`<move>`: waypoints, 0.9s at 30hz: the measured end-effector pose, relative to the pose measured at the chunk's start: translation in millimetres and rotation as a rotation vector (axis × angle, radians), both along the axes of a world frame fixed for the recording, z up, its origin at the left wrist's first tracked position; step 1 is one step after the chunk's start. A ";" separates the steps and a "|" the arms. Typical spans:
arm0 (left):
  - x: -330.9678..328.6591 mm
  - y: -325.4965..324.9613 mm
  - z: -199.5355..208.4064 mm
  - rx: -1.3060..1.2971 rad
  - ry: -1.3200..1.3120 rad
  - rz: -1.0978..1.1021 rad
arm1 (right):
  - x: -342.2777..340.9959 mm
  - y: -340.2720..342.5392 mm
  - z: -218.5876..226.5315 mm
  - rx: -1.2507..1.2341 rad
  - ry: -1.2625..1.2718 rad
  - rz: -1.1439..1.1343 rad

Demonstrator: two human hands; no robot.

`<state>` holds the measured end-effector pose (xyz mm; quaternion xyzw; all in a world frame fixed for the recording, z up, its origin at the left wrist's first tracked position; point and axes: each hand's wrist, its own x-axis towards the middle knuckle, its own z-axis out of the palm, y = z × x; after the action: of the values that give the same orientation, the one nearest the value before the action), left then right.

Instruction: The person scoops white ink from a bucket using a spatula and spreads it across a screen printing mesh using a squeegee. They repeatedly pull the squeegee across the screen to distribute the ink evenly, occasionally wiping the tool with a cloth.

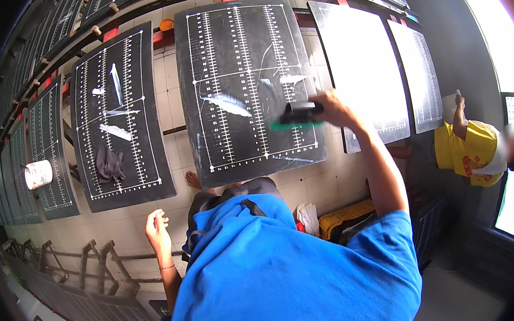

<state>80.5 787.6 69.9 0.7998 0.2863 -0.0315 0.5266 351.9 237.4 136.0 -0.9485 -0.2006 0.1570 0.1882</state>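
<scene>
My right hand (335, 109) is closed round a black hand tool with a green lower edge (299, 117), blurred by motion. It is over the right side of a dark board (222, 136) printed with white rulers and frame lines. Whether the tool touches the board I cannot tell. Whitish smears (228, 104) and thin curved streaks lie on the board's surface. My left hand (157, 230) hangs low beside my body, away from the board. Its fingers are loosely bent and apart, with nothing in them.
To the left, a similar board (110, 149) carries a dark cloth (110, 164); beyond it stands a white bucket (38, 175). A glaring board (364, 66) lies to the right. A person in yellow (466, 147) works at far right. A yellow-black case (344, 218) sits below.
</scene>
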 end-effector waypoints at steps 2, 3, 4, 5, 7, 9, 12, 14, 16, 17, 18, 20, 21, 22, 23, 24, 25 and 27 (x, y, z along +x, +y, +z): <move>-0.3 -1.4 -12.4 -0.036 0.026 -0.018 | -22.8 -10.1 1.5 -0.073 0.127 0.019; 2.1 -2.6 -11.8 -0.048 0.040 -0.030 | -26.8 -8.7 0.7 -0.056 0.143 0.051; 3.9 -6.2 -11.8 -0.062 0.037 -0.043 | -20.6 -7.3 -0.1 -0.109 0.160 0.043; 6.1 -9.6 -11.1 -0.067 0.033 -0.055 | -7.0 -5.2 -0.8 -0.162 0.177 0.039; 14.4 -14.9 -5.5 -0.070 0.024 -0.088 | 24.3 -10.4 -15.5 -0.170 0.076 0.040; 19.0 -17.8 3.3 -0.045 0.018 -0.098 | 74.3 -6.1 -16.0 -0.136 0.017 0.025; 16.0 -16.0 12.7 -0.016 0.027 -0.068 | 134.4 4.6 -22.3 -0.096 -0.225 -0.020; 2.1 -8.5 16.8 -0.006 0.040 -0.007 | 147.0 27.8 -14.7 0.012 -0.245 -0.170; -13.8 0.4 14.6 0.028 0.064 0.024 | 151.1 37.7 -15.1 0.063 -0.234 -0.272; -20.8 5.0 12.6 0.045 0.076 0.039 | 156.0 35.4 -28.6 0.076 -0.261 -0.295; -22.7 9.7 11.5 0.034 0.078 0.042 | 157.7 28.6 -40.9 0.085 -0.291 -0.329; -27.2 14.5 9.0 0.035 0.072 0.041 | 156.7 19.8 -67.0 -0.020 -0.472 -0.335; -30.9 16.0 8.5 0.036 0.072 0.044 | 155.3 22.4 -71.3 -0.072 -0.560 -0.334; -31.7 19.0 8.2 0.033 0.066 0.036 | 151.6 25.4 -76.0 -0.053 -0.627 -0.352; -32.0 22.2 7.6 0.032 0.065 0.029 | 141.0 39.1 -68.8 -0.080 -0.605 -0.349; -31.3 26.6 6.8 0.031 0.063 0.020 | 128.5 51.4 -60.1 -0.108 -0.583 -0.349; -25.4 31.2 5.6 0.024 0.053 -0.003 | 118.3 57.9 -49.9 -0.145 -0.569 -0.361; -10.0 42.6 7.4 0.008 0.048 -0.040 | 99.9 63.0 -65.1 -0.155 -0.617 -0.467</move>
<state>70.5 830.2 77.3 0.8064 0.2829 -0.0603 0.5158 451.8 300.4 70.9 -0.9826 -0.0141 -0.1680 0.0775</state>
